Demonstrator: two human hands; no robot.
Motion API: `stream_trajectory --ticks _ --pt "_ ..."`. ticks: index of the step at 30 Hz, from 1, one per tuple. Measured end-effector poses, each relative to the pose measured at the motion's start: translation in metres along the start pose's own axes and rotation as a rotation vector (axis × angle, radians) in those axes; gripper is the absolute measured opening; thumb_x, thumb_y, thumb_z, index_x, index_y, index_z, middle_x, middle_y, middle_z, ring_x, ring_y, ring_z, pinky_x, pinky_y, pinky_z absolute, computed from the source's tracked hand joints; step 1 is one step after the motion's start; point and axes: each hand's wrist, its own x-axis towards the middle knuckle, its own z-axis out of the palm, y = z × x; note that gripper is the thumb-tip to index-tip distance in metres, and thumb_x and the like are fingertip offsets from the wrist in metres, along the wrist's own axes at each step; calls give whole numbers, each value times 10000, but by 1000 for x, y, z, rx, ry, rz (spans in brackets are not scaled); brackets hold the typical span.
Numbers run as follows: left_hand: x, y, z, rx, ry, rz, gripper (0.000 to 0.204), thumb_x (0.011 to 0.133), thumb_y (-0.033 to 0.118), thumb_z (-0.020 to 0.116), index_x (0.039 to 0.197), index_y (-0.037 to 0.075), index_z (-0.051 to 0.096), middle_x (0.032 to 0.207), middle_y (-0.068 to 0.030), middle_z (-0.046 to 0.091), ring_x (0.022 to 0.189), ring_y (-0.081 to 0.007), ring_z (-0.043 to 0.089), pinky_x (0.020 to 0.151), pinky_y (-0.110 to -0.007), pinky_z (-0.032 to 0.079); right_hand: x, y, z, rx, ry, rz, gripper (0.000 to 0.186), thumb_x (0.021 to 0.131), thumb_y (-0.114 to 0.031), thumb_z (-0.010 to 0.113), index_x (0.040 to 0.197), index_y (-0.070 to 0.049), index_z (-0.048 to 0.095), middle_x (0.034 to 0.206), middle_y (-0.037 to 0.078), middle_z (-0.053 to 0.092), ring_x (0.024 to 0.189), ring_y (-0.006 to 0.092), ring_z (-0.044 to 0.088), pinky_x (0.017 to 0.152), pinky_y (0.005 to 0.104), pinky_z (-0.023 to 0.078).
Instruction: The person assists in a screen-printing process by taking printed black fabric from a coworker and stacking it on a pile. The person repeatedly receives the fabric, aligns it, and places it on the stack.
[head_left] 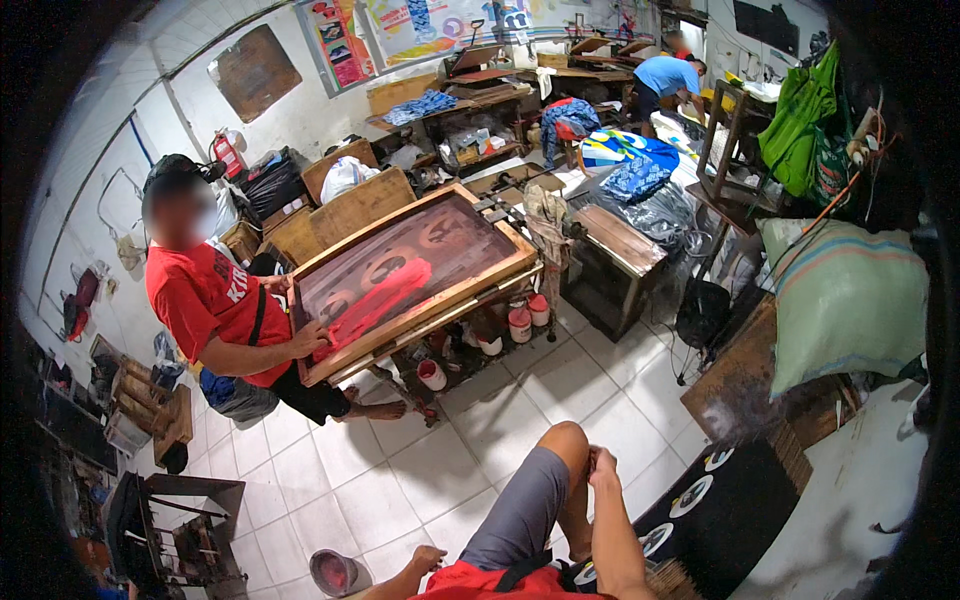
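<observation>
My left hand (pixel 428 558) is low at the bottom centre over the floor, fingers curled and nothing visible in them, near a small bucket with red residue (pixel 334 572). My right hand (pixel 602 466) is beside my bent bare knee (pixel 566 450), fingers curled; what they hold, if anything, is hidden. To its right is a black sheet with white round prints (pixel 690 498). Ahead, a co-worker in a red shirt (pixel 215 315) touches a wooden-framed printing screen (pixel 408 280) smeared with pink-red ink.
Paint containers (pixel 520 325) stand under the screen table. A wooden bench (pixel 610 240), green-grey sack (pixel 845 305) and cloth piles (pixel 630 165) are at the right. Another co-worker in blue (pixel 668 80) bends at the back. A black metal stand (pixel 175 530) is at lower left.
</observation>
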Motion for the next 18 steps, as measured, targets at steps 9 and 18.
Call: stream_trajectory --ticks 9,18 --pt "14 -32 13 463 -82 377 326 853 328 676 969 23 692 902 -107 695 592 -176 607 548 -341 508 31 29 -8 21 -62 -59 145 798 -5 531 829 14 670 754 103 659 554 236 586 512 379 501" --pt "-12 54 4 -174 -5 210 322 830 271 681 1017 10 670 848 -86 658 616 -164 615 491 -283 495 -1 29 -6 -401 125 20 166 832 -78 538 732 -49 667 629 47 598 491 159 511 440 297 410"
